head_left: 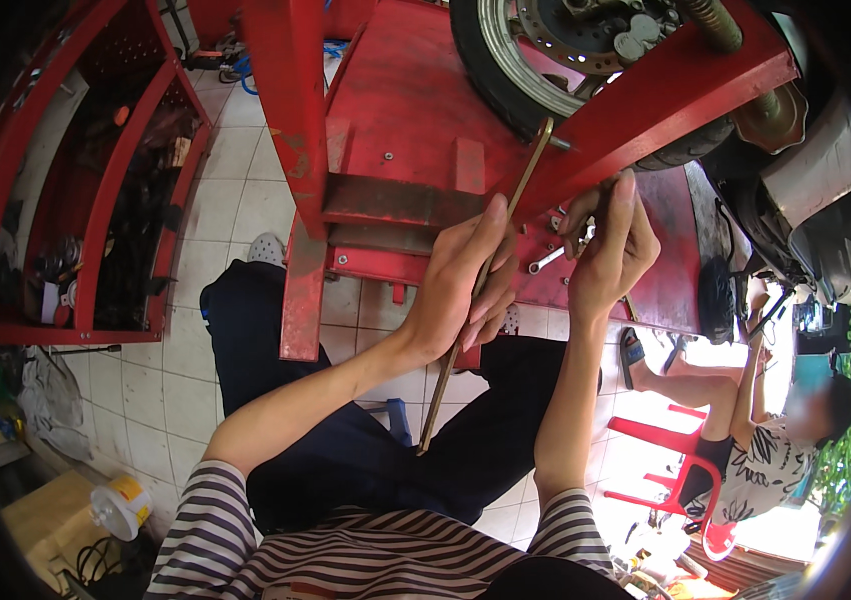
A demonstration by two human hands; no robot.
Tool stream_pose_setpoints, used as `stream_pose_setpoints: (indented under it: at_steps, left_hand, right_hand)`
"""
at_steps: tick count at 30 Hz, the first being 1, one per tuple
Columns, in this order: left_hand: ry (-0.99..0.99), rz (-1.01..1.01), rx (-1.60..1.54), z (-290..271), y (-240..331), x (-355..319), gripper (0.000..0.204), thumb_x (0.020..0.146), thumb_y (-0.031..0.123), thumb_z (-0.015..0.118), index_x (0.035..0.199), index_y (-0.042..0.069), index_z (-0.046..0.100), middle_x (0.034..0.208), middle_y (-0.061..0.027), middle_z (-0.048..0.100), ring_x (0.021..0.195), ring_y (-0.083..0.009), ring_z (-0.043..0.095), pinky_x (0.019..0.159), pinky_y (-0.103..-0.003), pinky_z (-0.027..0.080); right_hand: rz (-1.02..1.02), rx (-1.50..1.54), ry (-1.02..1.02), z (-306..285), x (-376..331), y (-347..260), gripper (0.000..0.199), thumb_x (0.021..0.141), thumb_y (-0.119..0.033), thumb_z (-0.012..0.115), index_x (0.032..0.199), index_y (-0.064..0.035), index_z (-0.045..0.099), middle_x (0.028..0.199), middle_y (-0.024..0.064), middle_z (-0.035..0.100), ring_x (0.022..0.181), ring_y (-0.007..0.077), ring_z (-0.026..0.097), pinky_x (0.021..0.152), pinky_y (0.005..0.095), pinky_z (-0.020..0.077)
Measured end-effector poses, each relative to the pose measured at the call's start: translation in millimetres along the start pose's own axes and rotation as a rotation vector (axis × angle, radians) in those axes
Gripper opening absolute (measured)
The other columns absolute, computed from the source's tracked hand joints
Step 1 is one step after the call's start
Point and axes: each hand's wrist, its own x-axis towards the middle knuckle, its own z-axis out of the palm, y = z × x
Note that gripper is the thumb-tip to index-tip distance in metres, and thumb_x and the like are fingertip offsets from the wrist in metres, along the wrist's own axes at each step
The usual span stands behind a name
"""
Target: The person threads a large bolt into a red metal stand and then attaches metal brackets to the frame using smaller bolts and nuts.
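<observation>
My left hand (465, 275) is wrapped round a long, thin, brass-coloured metal rod (526, 178) with a rounded far end. The rod slants from above my lap up toward the red frame bar and the wheel. To its right, my right hand (613, 245) is closed, fingers curled and thumb side up. Something small and shiny shows between its fingers, too little to name. A silver wrench (547, 261) lies on the red platform (670, 262) beside the right hand, partly hidden by it. Small metal parts lie near the wrench.
A motorcycle wheel (493, 55) with a brake disc stands beyond a slanting red bar (665, 95). A red upright post (290, 120) rises left of centre. Far left stands a red tool rack (95, 190). At right, another person sits by a red plastic chair (660, 437).
</observation>
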Motion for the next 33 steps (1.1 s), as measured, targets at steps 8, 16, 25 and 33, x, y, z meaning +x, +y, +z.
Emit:
stream_pose_setpoints:
  at_steps: [8,16,25,33]
  left_hand:
    - [0.009,0.009,0.065,1.3,-1.4,-2.0,0.052,0.103,0.050,0.037,0.072,0.008,0.038,0.042,0.0004,0.034,0.026,-0.0085,0.034,0.027,-0.023,0.032]
    - [-0.101,-0.068,0.146,-0.2,7.8,-2.6,0.057,0.103,0.052,0.031,0.072,0.005,0.041,0.044,-0.0072,0.044,0.029,-0.0181,0.044,0.030,-0.030,0.040]
    - [-0.190,-0.301,0.111,-11.4,18.2,1.0,0.063,0.102,0.056,0.033,0.071,0.004,0.050,0.050,-0.0108,0.053,0.042,-0.0242,0.059,0.042,-0.035,0.052]
    - [-0.177,-0.269,0.069,-14.6,7.7,2.4,0.063,0.100,0.056,0.038,0.074,0.001,0.055,0.057,-0.0133,0.061,0.049,-0.0258,0.065,0.047,-0.035,0.055]
  right_hand:
    - [-0.025,-0.023,0.013,0.2,0.4,0.3,0.040,0.105,-0.025,0.041,0.082,0.0029,0.058,0.055,0.0056,0.053,0.042,0.0059,0.040,0.040,0.0200,0.0270]
    - [-0.056,-0.095,0.027,2.0,-2.5,-0.2,0.039,0.105,-0.023,0.041,0.079,0.0018,0.058,0.052,0.0030,0.049,0.040,0.0056,0.038,0.040,0.0206,0.0257]
    - [-0.054,-0.021,0.015,2.5,-1.8,3.5,0.037,0.106,-0.022,0.039,0.084,0.0018,0.057,0.052,0.0038,0.050,0.041,0.0062,0.041,0.041,0.0210,0.0278]
    - [-0.216,-0.322,0.042,19.3,-6.7,-7.3,0.025,0.088,-0.013,0.071,0.095,-0.0018,0.050,0.064,-0.0004,0.051,0.052,0.0021,0.041,0.046,0.0183,0.0286]
